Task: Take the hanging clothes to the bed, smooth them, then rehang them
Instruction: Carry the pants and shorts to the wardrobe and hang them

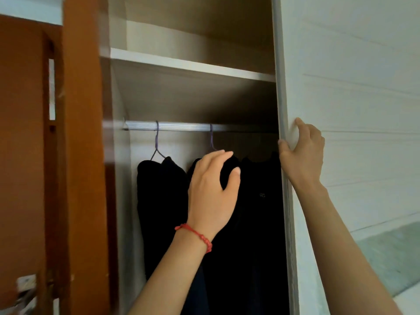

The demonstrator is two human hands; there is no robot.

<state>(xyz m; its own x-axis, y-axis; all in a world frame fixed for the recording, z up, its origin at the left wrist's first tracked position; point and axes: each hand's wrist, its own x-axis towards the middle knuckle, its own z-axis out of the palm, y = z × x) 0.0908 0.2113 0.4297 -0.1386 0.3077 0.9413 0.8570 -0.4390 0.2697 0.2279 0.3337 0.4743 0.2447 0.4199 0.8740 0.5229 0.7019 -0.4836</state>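
Dark clothes hang inside an open wardrobe from a silver rail (181, 127). A black garment (159, 201) hangs at the left on a purple hanger (156, 142). A second purple hanger (211, 137) carries another black garment (256, 212) in the middle. My left hand (212, 189), with a red bead bracelet at the wrist, reaches to the shoulder of that middle garment, fingers and thumb curving around its top fabric. My right hand (303, 153) grips the edge of the white sliding door (352, 110), fingers wrapped round its handle recess.
A pale shelf (193, 67) runs across the wardrobe above the rail. An orange-brown wooden door frame (81, 133) stands to the left, with clutter low at the left corner. The sliding door covers the wardrobe's right side.
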